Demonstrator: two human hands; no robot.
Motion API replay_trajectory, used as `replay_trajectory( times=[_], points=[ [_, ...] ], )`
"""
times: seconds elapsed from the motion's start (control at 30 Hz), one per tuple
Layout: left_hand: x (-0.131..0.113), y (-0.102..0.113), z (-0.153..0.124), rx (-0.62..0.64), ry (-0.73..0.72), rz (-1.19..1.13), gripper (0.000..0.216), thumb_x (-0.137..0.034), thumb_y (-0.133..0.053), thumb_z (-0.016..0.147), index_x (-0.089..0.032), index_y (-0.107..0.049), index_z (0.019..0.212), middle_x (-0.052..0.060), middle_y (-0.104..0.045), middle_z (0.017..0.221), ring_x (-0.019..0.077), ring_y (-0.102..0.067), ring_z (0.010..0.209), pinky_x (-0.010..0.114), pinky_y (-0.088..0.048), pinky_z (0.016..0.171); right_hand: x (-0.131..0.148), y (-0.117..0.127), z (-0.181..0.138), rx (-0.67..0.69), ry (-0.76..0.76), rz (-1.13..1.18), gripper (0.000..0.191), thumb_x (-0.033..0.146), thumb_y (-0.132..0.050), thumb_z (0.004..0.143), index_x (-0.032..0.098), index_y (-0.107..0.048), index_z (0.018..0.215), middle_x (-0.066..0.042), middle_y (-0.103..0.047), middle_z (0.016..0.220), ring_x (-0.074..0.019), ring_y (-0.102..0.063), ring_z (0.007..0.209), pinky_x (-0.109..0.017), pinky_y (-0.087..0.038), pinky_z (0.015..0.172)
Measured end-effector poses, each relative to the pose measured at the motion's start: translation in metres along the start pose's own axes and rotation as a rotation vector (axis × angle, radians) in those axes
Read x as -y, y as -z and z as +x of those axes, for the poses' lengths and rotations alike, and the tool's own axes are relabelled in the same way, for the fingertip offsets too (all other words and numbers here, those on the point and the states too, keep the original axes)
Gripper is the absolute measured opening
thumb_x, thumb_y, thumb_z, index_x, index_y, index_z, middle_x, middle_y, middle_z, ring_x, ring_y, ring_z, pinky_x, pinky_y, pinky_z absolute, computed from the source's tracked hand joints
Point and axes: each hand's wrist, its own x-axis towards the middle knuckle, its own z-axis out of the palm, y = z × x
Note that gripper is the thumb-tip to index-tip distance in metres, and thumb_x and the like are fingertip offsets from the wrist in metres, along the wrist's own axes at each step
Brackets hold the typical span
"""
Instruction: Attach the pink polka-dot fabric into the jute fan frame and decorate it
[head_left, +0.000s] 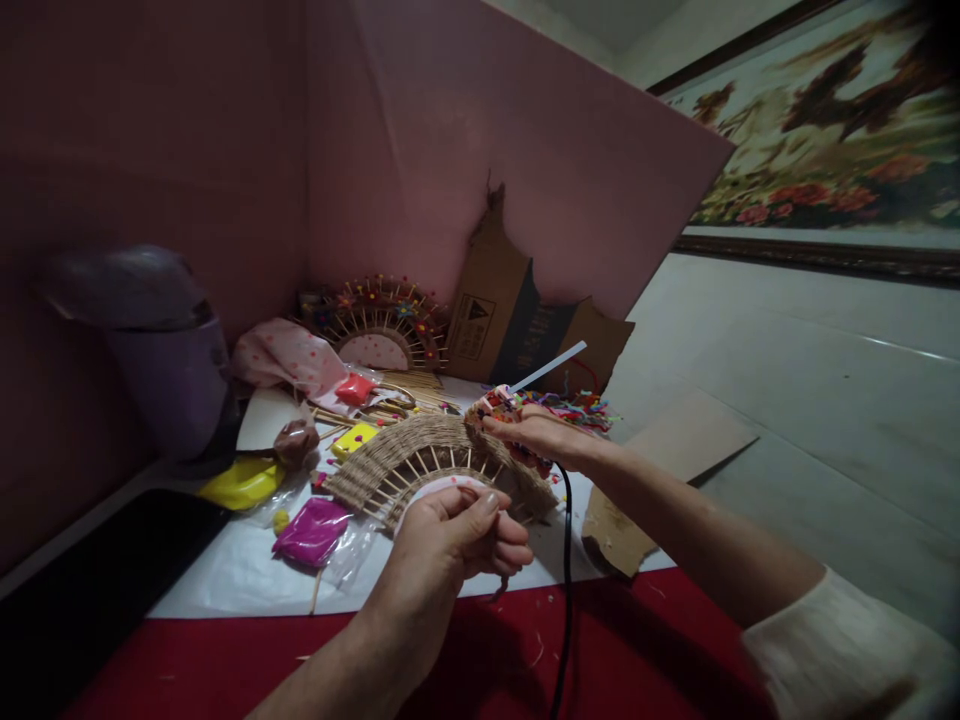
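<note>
Black cord [568, 560], lower centre, could snag the woven fan [390, 452] if the right hand [551, 437], clamped on a patterned tool [495, 403], swings; left hand [465, 545] curled, grip unclear.

Tan woven fan [420, 435], magenta packet [311, 531], red-dotted pink cloth [292, 355]

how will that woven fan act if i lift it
The woven fan is probably light, being mostly cord-like weave over thin sticks. Those spread sticks should keep it fairly stiff, though their bare stretches look slender and may snap if squeezed.
</note>
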Motion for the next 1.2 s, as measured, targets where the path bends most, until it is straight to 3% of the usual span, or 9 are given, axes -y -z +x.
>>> replay_trajectory(
  times=[0.57, 1.2],
  points=[
    [-0.001, 0.000, -0.001, 0.023, 0.016, 0.012, 0.031, -0.034, -0.076, 0.063, -0.009, -0.062, 0.075, 0.007, -0.069, 0.065, 0.0151, -0.065, 0.054, 0.025, -0.049, 0.056, -0.009, 0.009, -0.006, -0.004, -0.023, -0.115, 0.062, 0.074, -0.044, 0.071, 0.016, -0.046, 0.049, 0.002, -0.044, 0.040, -0.0072, -0.042, 0.031, -0.019, -0.036, 0.029],
    [0.003, 0.002, -0.001, 0.044, 0.008, 0.028, 0.026, -0.033, -0.069, 0.072, -0.010, -0.060, 0.080, 0.007, -0.069, 0.066, 0.0155, -0.065, 0.056, 0.026, -0.049, 0.057, 0.003, -0.002, 0.008, 0.023, -0.001, -0.074, 0.059, 0.072, -0.048, 0.070, 0.016, -0.045, 0.050, 0.004, -0.043, 0.041, -0.0061, -0.039, 0.032, -0.018, -0.032, 0.028]
  ],
)
